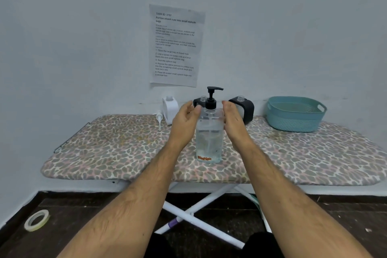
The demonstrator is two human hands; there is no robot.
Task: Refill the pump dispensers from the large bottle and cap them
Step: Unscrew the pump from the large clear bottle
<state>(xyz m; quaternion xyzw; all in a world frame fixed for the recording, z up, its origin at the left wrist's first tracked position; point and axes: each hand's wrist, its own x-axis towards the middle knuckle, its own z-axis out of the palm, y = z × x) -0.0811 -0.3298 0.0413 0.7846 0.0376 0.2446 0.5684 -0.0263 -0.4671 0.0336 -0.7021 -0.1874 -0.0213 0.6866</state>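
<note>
Clear plastic, the large pump bottle [209,138] is standing upright at the middle of the leopard-print ironing board [117,148], its black pump [212,96] fitted. The left hand [185,120] and right hand [233,120] are hovering on either side of its shoulder, fingers relaxed and spread, gripping nothing. Behind, a white dispenser [170,109] and two black dispensers [244,109] are sitting uncapped by the wall, a loose white pump [159,118] lying beside them.

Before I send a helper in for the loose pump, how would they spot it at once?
Start at the leopard-print ironing board against the wall and look to its back left, where a white dispenser stands. The loose white pump lies beside it on its left. Unlike the black pump on the clear bottle, it is on no bottle.
</note>
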